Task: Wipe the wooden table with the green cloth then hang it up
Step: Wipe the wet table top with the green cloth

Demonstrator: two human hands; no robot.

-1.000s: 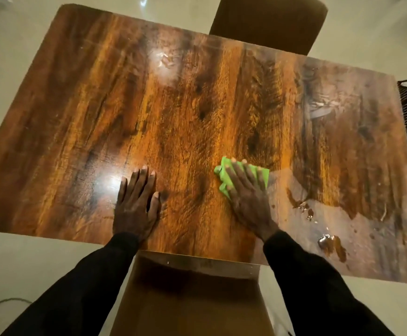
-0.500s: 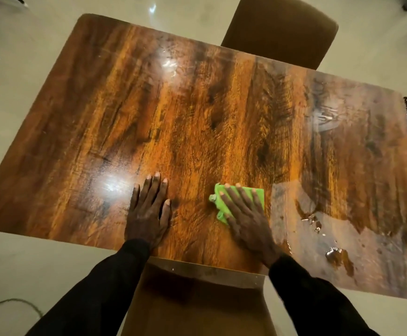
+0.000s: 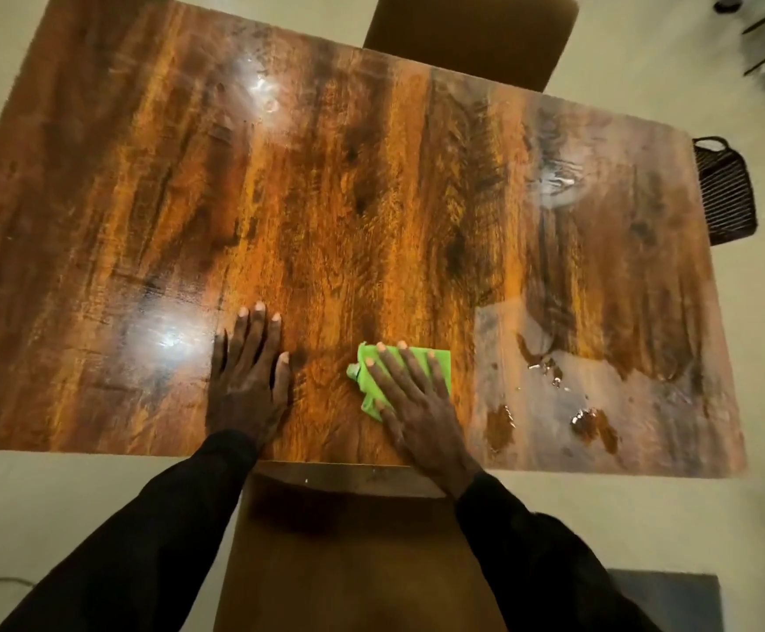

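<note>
1. Green cloth (image 3: 440, 364), a small folded rag of bright green fabric, lies flat on the near part of the glossy, rectangular wooden table (image 3: 371, 198), close to its near edge and a little right of centre
2. Right hand (image 3: 417, 403), palm down on the cloth, fingers straight and spread; it presses the fabric onto the table without curling round it, and green shows between the fingers and beyond them on both sides
3. Left hand (image 3: 248, 380), flat on the bare wood just left of the cloth and apart from it, fingers straight and close together, grasping nothing
4. Black sleeves (image 3: 531, 554) cover both forearms down to the wrists
5. Wet patches (image 3: 592, 424), dark puddles and droplets on a duller, streaked area of the table, right of the cloth and towards the near right corner
6. Brown chair seat (image 3: 357, 554), tucked at the near edge between the two arms; a second brown chair (image 3: 471, 34) stands at the far edge
7. Dark woven basket (image 3: 724, 193), on the pale floor (image 3: 29, 494) beside the table's right end
</note>
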